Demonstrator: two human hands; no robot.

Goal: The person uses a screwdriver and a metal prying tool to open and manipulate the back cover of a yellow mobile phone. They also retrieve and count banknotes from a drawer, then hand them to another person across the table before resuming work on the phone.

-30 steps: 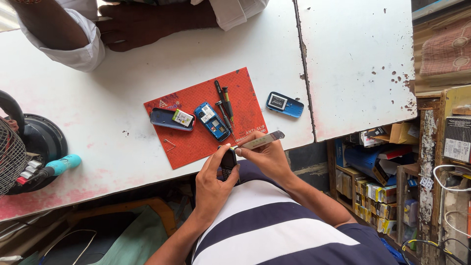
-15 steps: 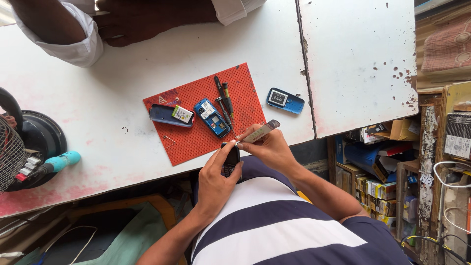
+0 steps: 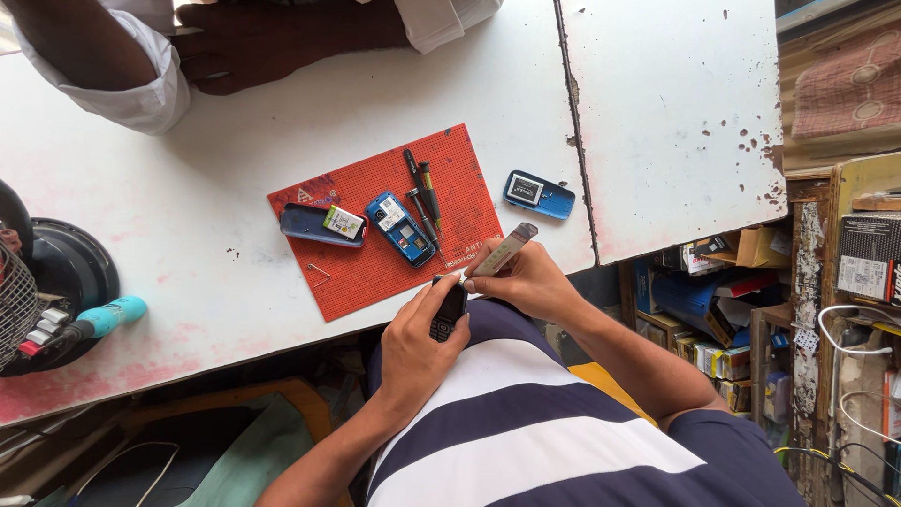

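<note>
My left hand point(image 3: 418, 343) holds a small black keypad phone point(image 3: 449, 310) just below the table's front edge. My right hand point(image 3: 526, 277) grips a flat pale tool point(image 3: 502, 252) like a pen, its tip touching the top of the phone. On the red work mat point(image 3: 375, 272) lie a blue opened phone body point(image 3: 402, 228), a dark blue back cover with a battery on it point(image 3: 324, 225), and several screwdrivers point(image 3: 422, 197). A blue phone part point(image 3: 538, 193) rests on the white table point(image 3: 235, 150) right of the mat.
Another person's arms in white sleeves point(image 3: 141, 66) rest on the table's far side. A black round fan base point(image 3: 56, 282) and a teal-handled tool point(image 3: 103, 319) sit at the left. Shelves of boxes point(image 3: 732, 310) stand at the right, below the table edge.
My hands have stayed at the table edge with the phone. The pale tool has tilted slightly as its tip works at the phone's top. The mat's items have not moved.
</note>
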